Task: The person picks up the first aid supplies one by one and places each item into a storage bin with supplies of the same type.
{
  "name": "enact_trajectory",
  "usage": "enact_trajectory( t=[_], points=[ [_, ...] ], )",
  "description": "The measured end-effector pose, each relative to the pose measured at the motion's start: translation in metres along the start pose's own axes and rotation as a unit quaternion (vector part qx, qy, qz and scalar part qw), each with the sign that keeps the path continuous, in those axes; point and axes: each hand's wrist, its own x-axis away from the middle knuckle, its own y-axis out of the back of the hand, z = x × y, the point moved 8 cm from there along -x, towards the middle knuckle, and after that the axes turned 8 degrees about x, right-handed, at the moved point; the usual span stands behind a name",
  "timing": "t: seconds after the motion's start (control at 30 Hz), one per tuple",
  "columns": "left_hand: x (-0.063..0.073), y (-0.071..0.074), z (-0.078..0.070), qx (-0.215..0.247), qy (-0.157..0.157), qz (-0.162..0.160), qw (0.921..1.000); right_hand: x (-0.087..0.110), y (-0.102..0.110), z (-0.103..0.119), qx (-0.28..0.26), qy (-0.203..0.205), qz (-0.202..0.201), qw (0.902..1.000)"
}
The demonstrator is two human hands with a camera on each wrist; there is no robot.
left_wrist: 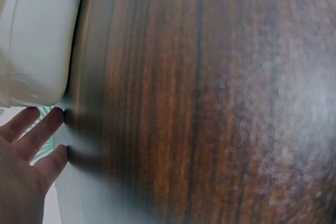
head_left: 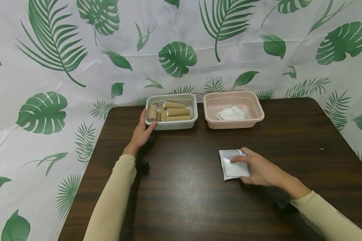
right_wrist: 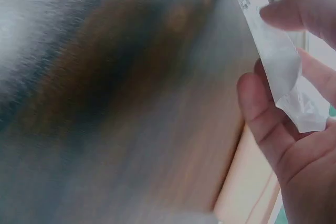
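Observation:
My right hand (head_left: 263, 170) grips a small white packet in clear plastic (head_left: 229, 169), held over the table in front of the pink bin. In the right wrist view, thumb and fingers close around the packet (right_wrist: 275, 56) from both sides, and dark print marks one end. My left hand (head_left: 140, 135) is at the near left corner of a grey bin (head_left: 176, 126), its thumb by the front rim and its fingers along the left side. Loosely extended fingers (left_wrist: 44, 129) show just below the bin's corner in the left wrist view. Several brown cardboard tubes (head_left: 178, 112) lie inside that bin.
A pink bin (head_left: 233, 125) with white plastic-wrapped packets (head_left: 231, 113) in it stands right of the grey one. Both are at the back of the dark wooden table (head_left: 181, 201), close against a leaf-print curtain (head_left: 132, 77). A tiny yellowish scrap (head_left: 321, 149) lies at the right.

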Motion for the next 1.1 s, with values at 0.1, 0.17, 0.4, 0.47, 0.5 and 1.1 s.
enact_trajectory(
  t=[0.1, 0.17, 0.4, 0.47, 0.5, 1.1],
  points=[
    [0.0, 0.0, 0.0, -0.001, 0.0, 0.001, 1.0, -0.004, 0.006, -0.003, -0.006, -0.009, -0.006, 0.9999],
    [0.0, 0.0, 0.0, -0.001, 0.0, 0.0, 1.0, -0.007, 0.012, -0.005, -0.01, -0.017, -0.012, 0.9997],
    [-0.001, 0.001, 0.002, -0.002, -0.001, 0.0, 1.0, -0.025, 0.037, -0.014, -0.034, -0.021, -0.066, 0.9971],
    [-0.001, 0.001, 0.002, -0.001, -0.003, -0.002, 1.0, -0.032, 0.044, -0.02, -0.046, -0.028, -0.086, 0.9949],
    [0.0, 0.001, 0.001, -0.001, -0.004, -0.002, 1.0, -0.037, 0.048, -0.024, -0.052, -0.033, -0.095, 0.9935],
    [0.002, 0.0, -0.001, 0.007, -0.004, -0.006, 0.9999, -0.11, 0.081, -0.087, -0.104, -0.186, -0.15, 0.9656]
  ],
)
